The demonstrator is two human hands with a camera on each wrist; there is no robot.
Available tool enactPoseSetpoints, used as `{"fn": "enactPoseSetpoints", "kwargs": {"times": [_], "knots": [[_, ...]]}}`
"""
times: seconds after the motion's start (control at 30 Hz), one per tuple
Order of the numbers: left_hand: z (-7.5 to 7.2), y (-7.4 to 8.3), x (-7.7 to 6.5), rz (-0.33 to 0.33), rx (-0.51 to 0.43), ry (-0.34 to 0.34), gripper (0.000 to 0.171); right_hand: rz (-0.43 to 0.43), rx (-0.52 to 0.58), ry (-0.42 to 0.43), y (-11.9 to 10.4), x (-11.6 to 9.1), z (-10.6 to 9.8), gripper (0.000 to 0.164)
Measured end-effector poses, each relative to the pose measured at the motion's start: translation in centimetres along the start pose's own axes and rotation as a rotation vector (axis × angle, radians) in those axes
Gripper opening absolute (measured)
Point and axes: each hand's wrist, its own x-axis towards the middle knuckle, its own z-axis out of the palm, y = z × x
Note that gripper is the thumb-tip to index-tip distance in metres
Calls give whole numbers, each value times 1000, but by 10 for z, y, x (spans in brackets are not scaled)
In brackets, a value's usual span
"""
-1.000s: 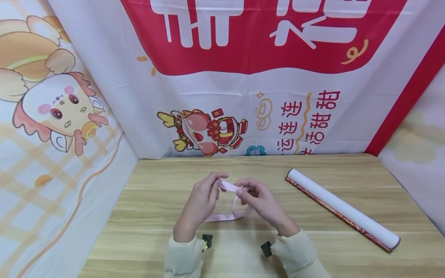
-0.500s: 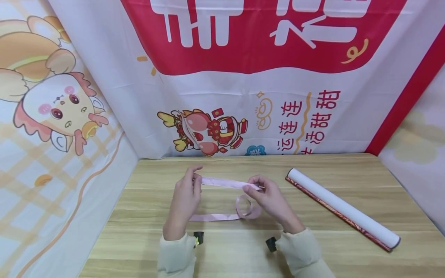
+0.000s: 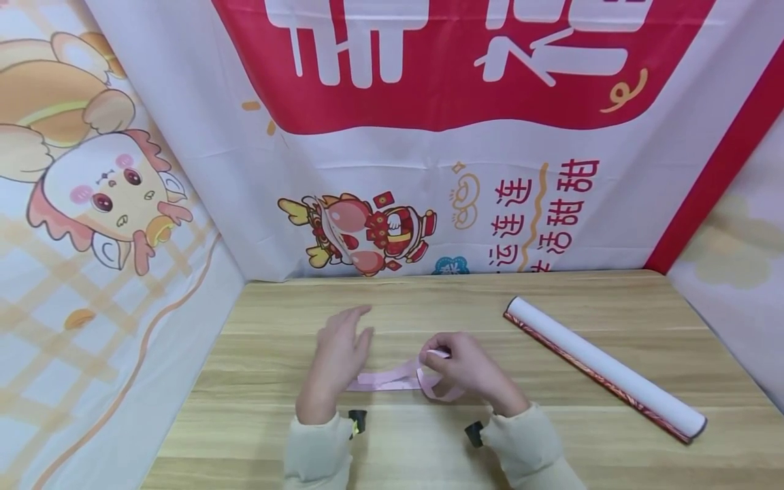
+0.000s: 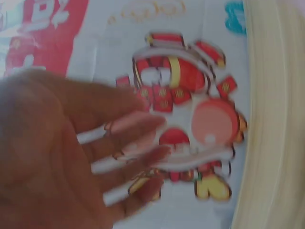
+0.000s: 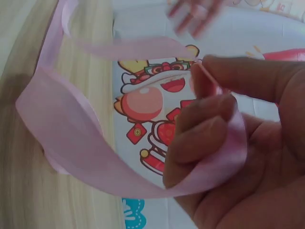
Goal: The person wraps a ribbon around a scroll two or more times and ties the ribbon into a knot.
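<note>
A pink satin ribbon [image 3: 384, 385] lies partly on the wooden table, its loop rising to my right hand [image 3: 470, 366]. In the right wrist view, my thumb and index finger pinch the ribbon [image 5: 90, 143], and a wide band of it passes through the curled fingers and bends down in a big loop. My left hand [image 3: 335, 354] is to the left, over the ribbon's far end. Its fingers are spread and slightly bent, holding nothing; the left wrist view shows the bare palm [image 4: 43, 157], blurred.
A white roll with a red patterned edge [image 3: 603, 367] lies slantwise on the right of the wooden table [image 3: 275, 320]. Behind the table hangs a white and red printed cloth [image 3: 392, 150]; another printed cloth [image 3: 116, 327] covers the left side.
A stretch of ribbon was held taut between both hands; my left hand has let go of it, and that end has dropped toward the table. The right hand has moved slightly down.
</note>
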Motion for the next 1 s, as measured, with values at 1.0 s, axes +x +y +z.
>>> {"fn": "enactPoseSetpoints", "kwargs": {"times": [1.0], "knots": [[-5, -3, -1, -30, 28, -10, 14, -2, 96, 147, -6, -2, -13, 16]]}}
